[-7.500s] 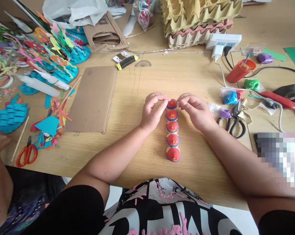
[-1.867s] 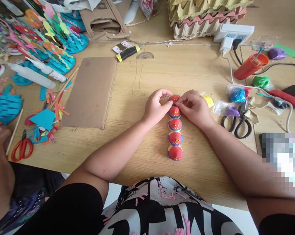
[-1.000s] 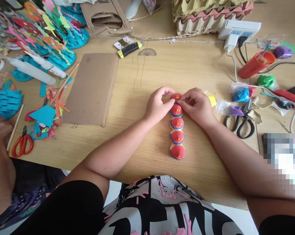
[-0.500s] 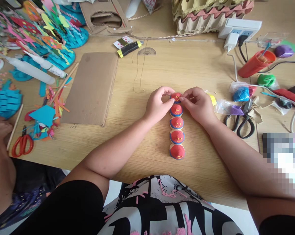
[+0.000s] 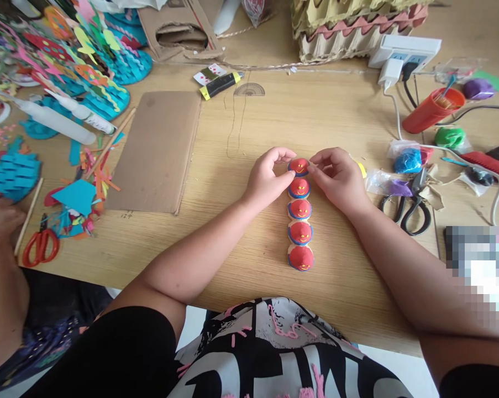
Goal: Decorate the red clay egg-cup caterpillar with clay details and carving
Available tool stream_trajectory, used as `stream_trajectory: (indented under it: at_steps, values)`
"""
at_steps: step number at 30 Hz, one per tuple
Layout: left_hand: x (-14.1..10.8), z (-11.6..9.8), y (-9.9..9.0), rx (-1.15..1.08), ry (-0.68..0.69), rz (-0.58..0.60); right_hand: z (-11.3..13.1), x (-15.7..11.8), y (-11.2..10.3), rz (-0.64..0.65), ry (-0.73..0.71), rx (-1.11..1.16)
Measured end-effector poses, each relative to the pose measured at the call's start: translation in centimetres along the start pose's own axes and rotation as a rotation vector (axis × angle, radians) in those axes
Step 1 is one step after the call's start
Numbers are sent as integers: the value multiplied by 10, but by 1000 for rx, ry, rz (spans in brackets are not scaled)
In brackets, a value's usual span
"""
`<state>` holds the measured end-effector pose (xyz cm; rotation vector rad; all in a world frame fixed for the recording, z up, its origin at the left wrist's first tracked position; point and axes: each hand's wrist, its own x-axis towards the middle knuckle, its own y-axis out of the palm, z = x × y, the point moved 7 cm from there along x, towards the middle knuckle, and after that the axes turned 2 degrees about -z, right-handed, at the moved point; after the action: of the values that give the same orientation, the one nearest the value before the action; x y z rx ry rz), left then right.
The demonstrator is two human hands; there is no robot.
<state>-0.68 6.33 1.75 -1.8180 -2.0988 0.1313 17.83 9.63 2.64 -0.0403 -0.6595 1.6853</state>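
A strip of egg-carton cups (image 5: pixel 299 210) runs away from me on the table, each cup topped with red clay, a blue rim and a small yellow smiling face. At its far end, my left hand (image 5: pixel 269 174) curls around the left side of the last cup (image 5: pixel 299 166), thumb low and fingers behind. My right hand (image 5: pixel 336 176) is closed at that cup's right edge, thumb and forefinger close together. Both hands have the far cup between them. Some fingertips of each hand are hidden.
Black-handled scissors (image 5: pixel 415 204), bagged blue clay (image 5: pixel 409 160) and a red cup (image 5: pixel 434 110) lie right. A power strip (image 5: pixel 406 51) and egg trays (image 5: pixel 357 33) stand behind. Leftward are cardboard (image 5: pixel 156 155), red scissors (image 5: pixel 41 247), paper scraps (image 5: pixel 77 199) and another person's hand (image 5: pixel 0 221).
My right thumb and forefinger have drawn slightly right, off the far cup's face to its edge. My left hand and the strip stay nearly in place; the view has shifted a little.
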Motion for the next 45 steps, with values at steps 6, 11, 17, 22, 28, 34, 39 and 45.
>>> stream_trajectory:
  at_steps: [6, 11, 17, 22, 28, 34, 39, 45]
  values:
    - [0, 2, 0, 21, -2, -4, 11, -1, -3, 36, -166, -141]
    - [0, 2, 0, 33, -1, 2, 13, -1, -1, 60, -204, -202]
    - [0, 1, 1, 51, 13, 4, 11, -1, 1, 58, -197, -194]
    - [0, -2, 1, 60, 27, 4, 10, 0, 3, 59, -195, -176]
    - [-1, -1, 1, 49, 16, 6, 12, 0, 5, 64, -201, -189]
    - [0, 0, 1, 61, 20, 4, 14, 0, 6, 87, -199, -216]
    - [0, -1, 1, 55, 25, 5, 14, -1, 7, 101, -185, -202]
    - [-1, 1, 1, 59, 13, 5, 14, 0, 5, 115, -210, -156]
